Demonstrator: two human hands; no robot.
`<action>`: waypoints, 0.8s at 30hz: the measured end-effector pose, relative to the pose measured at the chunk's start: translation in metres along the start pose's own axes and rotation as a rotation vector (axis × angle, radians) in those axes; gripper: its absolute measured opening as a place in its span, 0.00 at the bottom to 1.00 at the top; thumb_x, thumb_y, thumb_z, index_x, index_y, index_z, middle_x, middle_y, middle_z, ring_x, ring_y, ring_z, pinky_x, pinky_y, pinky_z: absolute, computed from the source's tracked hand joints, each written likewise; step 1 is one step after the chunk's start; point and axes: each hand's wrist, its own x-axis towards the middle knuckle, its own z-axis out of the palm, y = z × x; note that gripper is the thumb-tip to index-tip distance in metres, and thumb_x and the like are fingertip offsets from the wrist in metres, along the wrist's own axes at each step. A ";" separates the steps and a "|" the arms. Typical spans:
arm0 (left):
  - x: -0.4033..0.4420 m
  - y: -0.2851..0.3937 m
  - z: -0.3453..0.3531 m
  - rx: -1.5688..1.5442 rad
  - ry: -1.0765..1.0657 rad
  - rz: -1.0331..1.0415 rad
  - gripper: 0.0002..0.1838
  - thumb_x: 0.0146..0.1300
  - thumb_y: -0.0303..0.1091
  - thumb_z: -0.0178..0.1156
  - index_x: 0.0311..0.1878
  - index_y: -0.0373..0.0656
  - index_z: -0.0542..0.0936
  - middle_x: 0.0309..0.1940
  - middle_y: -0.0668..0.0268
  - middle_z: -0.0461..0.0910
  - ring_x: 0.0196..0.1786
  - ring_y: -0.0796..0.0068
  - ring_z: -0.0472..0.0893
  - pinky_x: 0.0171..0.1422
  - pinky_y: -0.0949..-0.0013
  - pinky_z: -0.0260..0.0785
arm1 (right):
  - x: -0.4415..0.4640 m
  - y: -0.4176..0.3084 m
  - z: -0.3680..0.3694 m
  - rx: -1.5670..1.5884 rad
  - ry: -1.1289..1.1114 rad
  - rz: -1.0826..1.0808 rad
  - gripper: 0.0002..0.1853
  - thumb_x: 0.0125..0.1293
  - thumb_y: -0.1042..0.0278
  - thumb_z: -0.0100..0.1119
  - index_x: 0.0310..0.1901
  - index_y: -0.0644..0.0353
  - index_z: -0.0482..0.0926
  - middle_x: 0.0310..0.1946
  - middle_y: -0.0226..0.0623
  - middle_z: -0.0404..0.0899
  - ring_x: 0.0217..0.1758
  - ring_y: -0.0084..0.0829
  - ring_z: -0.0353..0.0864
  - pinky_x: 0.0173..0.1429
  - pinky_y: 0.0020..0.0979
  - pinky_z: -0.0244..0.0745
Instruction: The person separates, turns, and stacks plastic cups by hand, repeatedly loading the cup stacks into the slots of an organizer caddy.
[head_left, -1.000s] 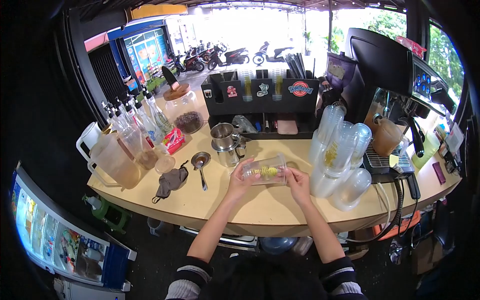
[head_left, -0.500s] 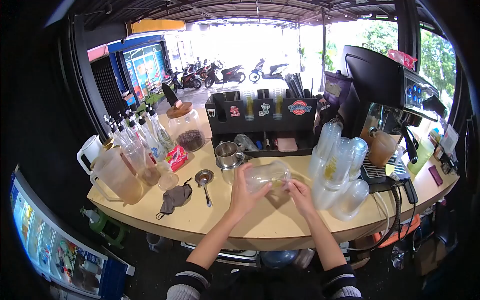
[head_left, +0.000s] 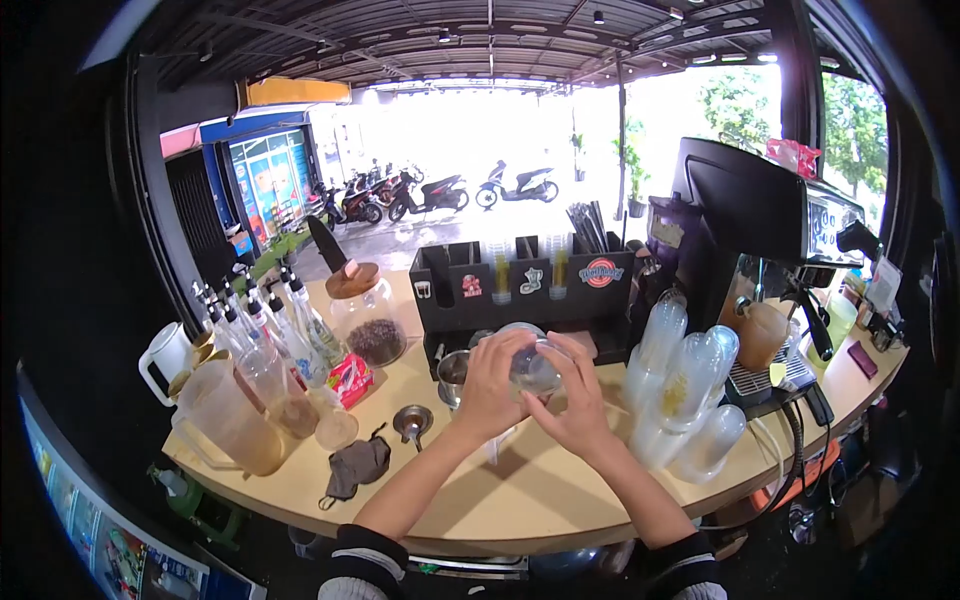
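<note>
A clear plastic cup (head_left: 535,370) is between my two hands, tilted so one round end faces me. My left hand (head_left: 490,385) is wrapped round its left side. The fingers of my right hand (head_left: 570,400) curve round its right side. Just behind my left hand stands a metal cup (head_left: 453,374), partly hidden. Stacks of clear cups (head_left: 690,385) are to the right of my hands. A metal strainer (head_left: 412,422) and a grey cloth mask (head_left: 358,466) lie to the left.
Pump bottles (head_left: 275,330), a plastic pitcher (head_left: 228,418) and a jar of dark beans (head_left: 375,330) stand at the left. A black organizer (head_left: 525,285) is at the back of the counter (head_left: 480,515). An espresso machine (head_left: 750,210) is on the right.
The clear cup has turned from lying sideways to having an end towards me. My right hand has moved from its rim to round its side. The view has tilted upwards.
</note>
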 end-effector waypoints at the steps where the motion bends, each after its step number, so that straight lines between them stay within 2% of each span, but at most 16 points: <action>1: 0.009 -0.003 -0.007 -0.019 -0.034 -0.027 0.43 0.32 0.36 0.74 0.57 0.42 0.66 0.54 0.58 0.69 0.58 0.57 0.68 0.61 0.58 0.59 | 0.007 0.004 0.001 -0.045 -0.008 -0.005 0.30 0.49 0.72 0.67 0.56 0.58 0.69 0.57 0.47 0.64 0.60 0.46 0.66 0.57 0.39 0.69; 3: 0.024 -0.021 -0.017 -0.048 -0.097 -0.099 0.47 0.35 0.42 0.74 0.61 0.43 0.63 0.57 0.58 0.66 0.59 0.57 0.67 0.63 0.58 0.56 | 0.032 0.016 0.000 -0.065 0.052 0.002 0.29 0.49 0.73 0.66 0.56 0.59 0.69 0.56 0.48 0.64 0.59 0.47 0.67 0.58 0.39 0.68; 4: 0.033 -0.032 -0.023 -0.045 -0.106 -0.115 0.44 0.40 0.43 0.73 0.61 0.42 0.63 0.57 0.57 0.67 0.59 0.57 0.67 0.63 0.57 0.57 | 0.048 0.024 -0.001 -0.074 0.106 0.013 0.29 0.49 0.73 0.65 0.55 0.60 0.69 0.56 0.48 0.65 0.59 0.48 0.67 0.59 0.40 0.67; 6: 0.048 -0.065 -0.019 -0.003 -0.110 -0.213 0.43 0.42 0.41 0.73 0.61 0.39 0.63 0.55 0.56 0.67 0.54 0.58 0.71 0.62 0.59 0.61 | 0.087 0.046 -0.001 -0.120 0.192 -0.019 0.25 0.52 0.73 0.62 0.53 0.62 0.69 0.56 0.52 0.64 0.58 0.51 0.67 0.61 0.41 0.64; 7: 0.056 -0.080 -0.021 0.014 -0.167 -0.269 0.40 0.50 0.43 0.67 0.63 0.38 0.61 0.58 0.54 0.66 0.59 0.56 0.69 0.66 0.55 0.56 | 0.107 0.057 0.000 -0.213 0.175 0.008 0.25 0.54 0.70 0.61 0.55 0.61 0.68 0.57 0.52 0.62 0.59 0.52 0.67 0.61 0.42 0.64; 8: 0.058 -0.102 -0.016 0.014 -0.172 -0.264 0.40 0.50 0.43 0.67 0.63 0.38 0.61 0.58 0.54 0.66 0.59 0.56 0.69 0.66 0.55 0.56 | 0.126 0.068 0.002 -0.222 0.121 0.039 0.26 0.55 0.69 0.61 0.56 0.61 0.67 0.57 0.53 0.61 0.59 0.53 0.66 0.62 0.43 0.64; 10: 0.058 -0.150 -0.002 0.355 -0.274 -0.088 0.39 0.54 0.44 0.64 0.65 0.38 0.58 0.63 0.52 0.63 0.64 0.55 0.65 0.70 0.50 0.49 | 0.157 0.096 0.011 -0.232 0.075 0.073 0.27 0.56 0.67 0.61 0.57 0.60 0.66 0.58 0.55 0.60 0.60 0.54 0.65 0.62 0.44 0.64; 11: 0.061 -0.160 -0.001 0.399 -0.353 -0.097 0.40 0.55 0.45 0.62 0.66 0.37 0.56 0.65 0.51 0.61 0.67 0.57 0.62 0.72 0.46 0.43 | 0.168 0.114 0.017 -0.305 0.018 0.095 0.27 0.56 0.67 0.61 0.58 0.60 0.65 0.58 0.56 0.60 0.60 0.54 0.65 0.62 0.43 0.64; 13: 0.066 -0.168 0.000 0.449 -0.419 -0.080 0.40 0.55 0.46 0.61 0.66 0.36 0.57 0.65 0.52 0.62 0.68 0.58 0.62 0.72 0.46 0.42 | 0.191 0.138 0.020 -0.385 -0.034 0.119 0.28 0.57 0.66 0.62 0.59 0.59 0.65 0.58 0.57 0.61 0.60 0.54 0.65 0.62 0.42 0.64; 14: 0.066 -0.172 0.001 0.500 -0.484 -0.074 0.40 0.55 0.47 0.59 0.66 0.34 0.57 0.64 0.52 0.62 0.68 0.59 0.62 0.73 0.46 0.42 | 0.200 0.146 0.020 -0.388 -0.111 0.197 0.29 0.57 0.65 0.60 0.60 0.60 0.63 0.59 0.59 0.59 0.61 0.57 0.63 0.63 0.45 0.63; 18: 0.065 -0.177 0.005 0.480 -0.446 -0.032 0.44 0.51 0.47 0.63 0.65 0.32 0.57 0.64 0.49 0.63 0.68 0.58 0.62 0.73 0.46 0.41 | 0.225 0.174 0.022 -0.331 -0.325 0.398 0.30 0.59 0.63 0.59 0.62 0.60 0.60 0.60 0.60 0.57 0.63 0.61 0.60 0.64 0.48 0.62; 19: 0.065 -0.176 0.006 0.477 -0.452 -0.038 0.44 0.51 0.47 0.63 0.65 0.32 0.57 0.64 0.49 0.63 0.68 0.58 0.62 0.73 0.46 0.41 | 0.225 0.180 0.027 -0.370 -0.292 0.393 0.29 0.58 0.60 0.61 0.60 0.57 0.65 0.55 0.58 0.63 0.60 0.53 0.65 0.63 0.43 0.63; 24: 0.063 -0.177 0.005 0.461 -0.384 0.017 0.47 0.46 0.47 0.66 0.65 0.33 0.58 0.63 0.48 0.63 0.68 0.56 0.62 0.73 0.47 0.45 | 0.224 0.198 0.030 -0.398 -0.486 0.356 0.30 0.57 0.59 0.61 0.60 0.57 0.65 0.53 0.57 0.66 0.62 0.51 0.64 0.63 0.41 0.62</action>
